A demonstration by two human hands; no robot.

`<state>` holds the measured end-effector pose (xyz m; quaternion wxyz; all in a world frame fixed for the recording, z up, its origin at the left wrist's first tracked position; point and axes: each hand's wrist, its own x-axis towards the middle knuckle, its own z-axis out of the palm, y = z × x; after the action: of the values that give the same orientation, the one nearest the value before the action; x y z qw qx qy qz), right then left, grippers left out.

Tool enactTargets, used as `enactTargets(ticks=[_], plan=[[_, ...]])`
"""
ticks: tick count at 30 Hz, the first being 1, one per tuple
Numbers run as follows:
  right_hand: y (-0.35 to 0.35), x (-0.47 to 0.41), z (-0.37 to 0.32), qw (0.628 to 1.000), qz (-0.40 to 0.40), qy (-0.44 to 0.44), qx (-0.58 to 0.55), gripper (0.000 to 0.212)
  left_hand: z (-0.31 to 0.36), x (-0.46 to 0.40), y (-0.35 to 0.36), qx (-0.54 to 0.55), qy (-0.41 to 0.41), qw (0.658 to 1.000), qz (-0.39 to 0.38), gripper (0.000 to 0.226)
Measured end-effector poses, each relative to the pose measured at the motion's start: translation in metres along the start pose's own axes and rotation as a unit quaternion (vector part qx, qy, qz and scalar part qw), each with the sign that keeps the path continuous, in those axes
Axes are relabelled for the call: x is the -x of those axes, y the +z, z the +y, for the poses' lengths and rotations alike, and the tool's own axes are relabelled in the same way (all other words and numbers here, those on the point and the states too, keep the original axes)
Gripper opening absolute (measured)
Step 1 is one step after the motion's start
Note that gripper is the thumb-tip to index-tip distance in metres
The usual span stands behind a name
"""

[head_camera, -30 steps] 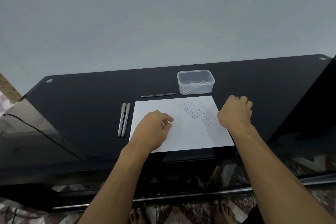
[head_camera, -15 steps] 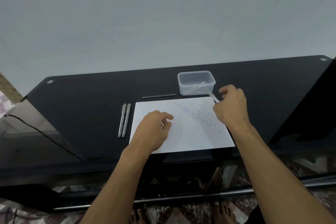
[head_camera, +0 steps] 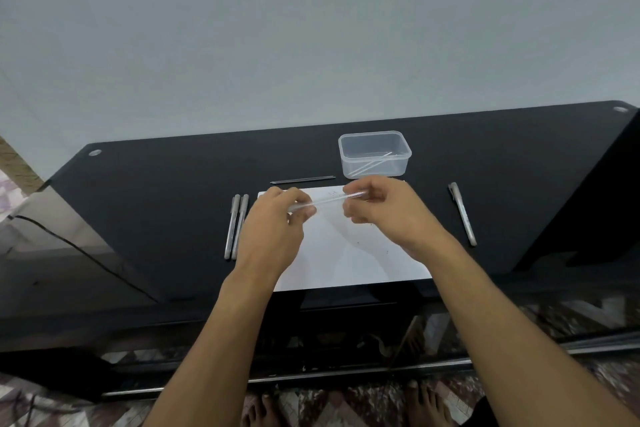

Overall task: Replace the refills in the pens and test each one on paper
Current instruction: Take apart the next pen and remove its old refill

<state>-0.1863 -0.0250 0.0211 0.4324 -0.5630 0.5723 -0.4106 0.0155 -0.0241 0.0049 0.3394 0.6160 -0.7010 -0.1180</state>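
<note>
I see a desk (head_camera: 156,191) topped with black glass, glossy enough to throw reflections along its front edge. The sheet of paper (head_camera: 346,253) on it is white and matt. Toward the back edge sits a tub (head_camera: 374,154) of clear, smooth plastic. The pens (head_camera: 235,225) by the paper's left edge look silvery with a dull sheen, as does the pen (head_camera: 462,215) toward the right edge. The pen barrel (head_camera: 329,202) I hold is clear plastic. The wall (head_camera: 311,28) behind is matt, pale grey.

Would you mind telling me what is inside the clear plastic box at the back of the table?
The clear plastic box has no lid and holds a few thin pale refills lying slanted on its bottom. Their exact number cannot be told, and the right hand covers part of the box's near edge.
</note>
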Motion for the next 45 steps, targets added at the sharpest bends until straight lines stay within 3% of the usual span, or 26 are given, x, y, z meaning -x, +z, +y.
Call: enactTargets(ticks=[2,8,13,17,22,29,32,37,40,43,45], plan=[[-0.002,-0.002,0.002,1.0,0.022,0.017,-0.002,0.011,0.0,0.0,-0.005,-0.003,-0.017,1.0,0.01,0.006],[-0.004,-0.003,0.001,0.998,0.015,0.055,0.037,0.042,0.005,0.003,-0.009,0.019,-0.025,0.999,-0.007,0.006],[0.0,-0.002,-0.002,0.996,0.005,0.079,0.047,0.045,0.011,0.005,-0.01,0.059,0.021,0.998,-0.025,0.013],[0.0,-0.002,-0.002,0.996,-0.018,0.076,0.032,0.049,0.014,0.004,-0.011,0.04,0.04,0.998,0.006,0.01],[0.008,0.001,-0.005,1.0,-0.012,0.009,0.026,0.05,0.018,0.002,-0.013,0.069,-0.043,0.997,0.008,0.021],[0.013,0.002,-0.005,0.99,-0.008,-0.068,0.127,0.042,0.013,0.001,-0.017,0.099,-0.111,0.989,0.012,0.034],[0.011,0.002,-0.003,0.994,0.004,-0.066,0.086,0.013,0.01,0.001,-0.017,0.096,-0.106,0.99,0.011,0.034],[0.005,0.002,-0.004,0.993,0.074,-0.085,0.021,0.028,0.008,0.001,-0.015,0.104,-0.092,0.99,0.02,0.03],[0.004,0.0,-0.007,0.995,0.067,-0.04,-0.057,0.01,0.009,0.001,-0.016,0.109,-0.081,0.991,0.023,0.028],[0.006,0.0,-0.003,1.0,0.03,-0.001,-0.009,0.041,0.009,0.002,-0.016,0.115,-0.076,0.99,0.018,0.027],[0.006,0.0,-0.003,1.0,0.021,-0.007,0.006,0.039,0.009,0.002,-0.015,0.115,-0.072,0.991,0.017,0.027]])
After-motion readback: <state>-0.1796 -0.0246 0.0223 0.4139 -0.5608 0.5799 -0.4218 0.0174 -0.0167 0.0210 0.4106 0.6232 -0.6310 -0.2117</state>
